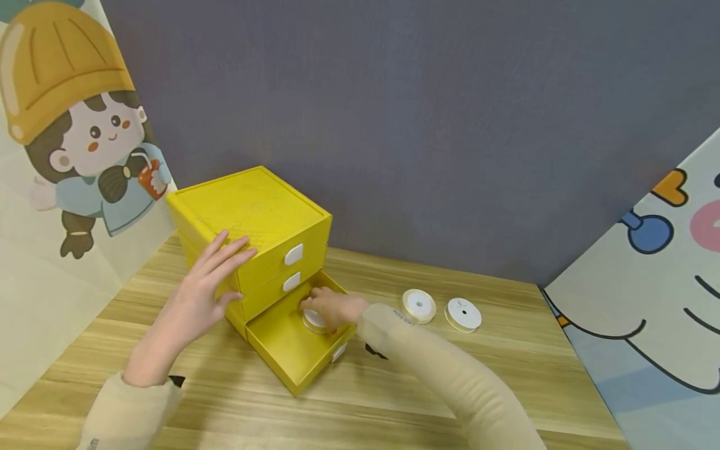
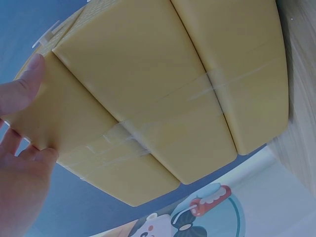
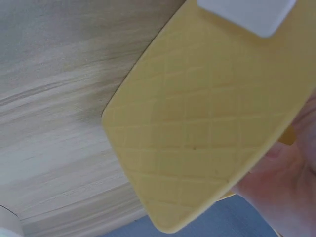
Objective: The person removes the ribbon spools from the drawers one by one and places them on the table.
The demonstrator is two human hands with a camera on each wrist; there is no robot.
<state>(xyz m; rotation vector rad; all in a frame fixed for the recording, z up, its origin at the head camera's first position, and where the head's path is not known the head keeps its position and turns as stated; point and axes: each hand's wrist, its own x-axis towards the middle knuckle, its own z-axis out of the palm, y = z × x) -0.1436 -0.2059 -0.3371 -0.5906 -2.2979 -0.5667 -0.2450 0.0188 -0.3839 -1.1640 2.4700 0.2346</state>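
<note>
A small yellow drawer cabinet point(image 1: 247, 206) stands on the table, its bottom drawer point(image 1: 289, 356) pulled out. In the head view my right hand point(image 1: 332, 306) reaches over the drawer's side and grips a white ribbon spool point(image 1: 312, 322) inside, partly hidden by the fingers. The drawer front point(image 3: 197, 123) hides most of that hand in the right wrist view. My left hand point(image 1: 199, 294) is at the cabinet's left front edge, fingers extended over the top and thumb apart. The left wrist view shows its fingertips at the cabinet's side point(image 2: 148, 89).
Two more ribbon spools, a cream-edged one point(image 1: 419, 305) and a white one point(image 1: 463, 314), lie flat on the wooden table point(image 1: 422, 394) right of the cabinet. A dark grey panel point(image 1: 394, 125) rises behind. Printed cartoon panels flank both sides.
</note>
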